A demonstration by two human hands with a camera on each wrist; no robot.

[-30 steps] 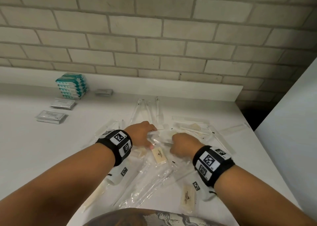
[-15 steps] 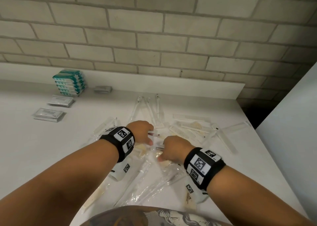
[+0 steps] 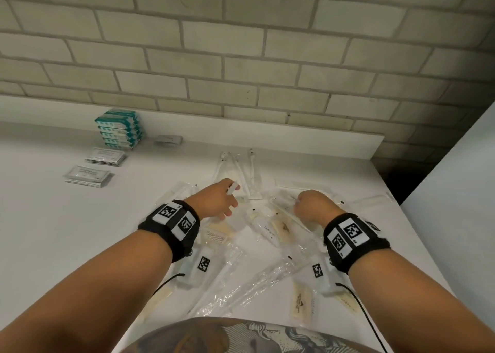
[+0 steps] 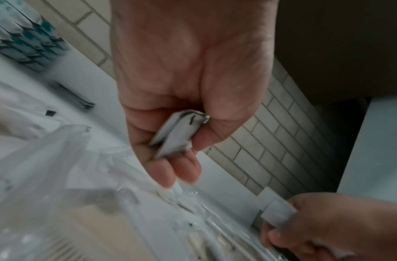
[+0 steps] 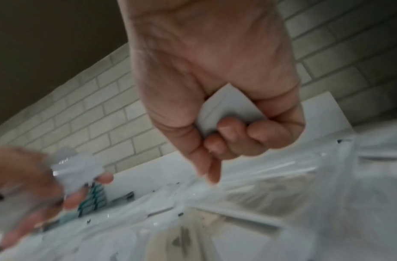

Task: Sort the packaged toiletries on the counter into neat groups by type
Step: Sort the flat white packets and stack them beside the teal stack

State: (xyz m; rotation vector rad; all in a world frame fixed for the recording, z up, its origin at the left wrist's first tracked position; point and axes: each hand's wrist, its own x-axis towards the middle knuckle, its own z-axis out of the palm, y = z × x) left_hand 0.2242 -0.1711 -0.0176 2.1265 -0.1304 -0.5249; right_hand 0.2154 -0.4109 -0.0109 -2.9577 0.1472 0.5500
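Toiletries in clear wrappers (image 3: 241, 280) litter the near counter (image 3: 40, 232), long axes mixed. Left hand (image 3: 217, 201) pinches a small white sachet (image 4: 177, 134); right hand (image 3: 313, 205) fists around a white packet (image 5: 226, 107). Farther left: 2 flat sachet piles (image 3: 88, 176), 1 teal pack stack (image 3: 119, 129).

1. The left hand (image 4: 188, 74) fills the upper middle, its grip pinching a small folded white sachet (image 4: 177, 136) between thumb and curled fingers.
2. The right hand (image 4: 331, 226) sits at the lower right, holding a flat white packet (image 4: 275, 210).
3. Blurred clear plastic wrappers (image 4: 85, 185) lie heaped on the white bench (image 4: 226, 178).
4. A stack of teal-and-white packs (image 4: 21, 35) stands at the upper left against the brick wall (image 4: 278, 134).
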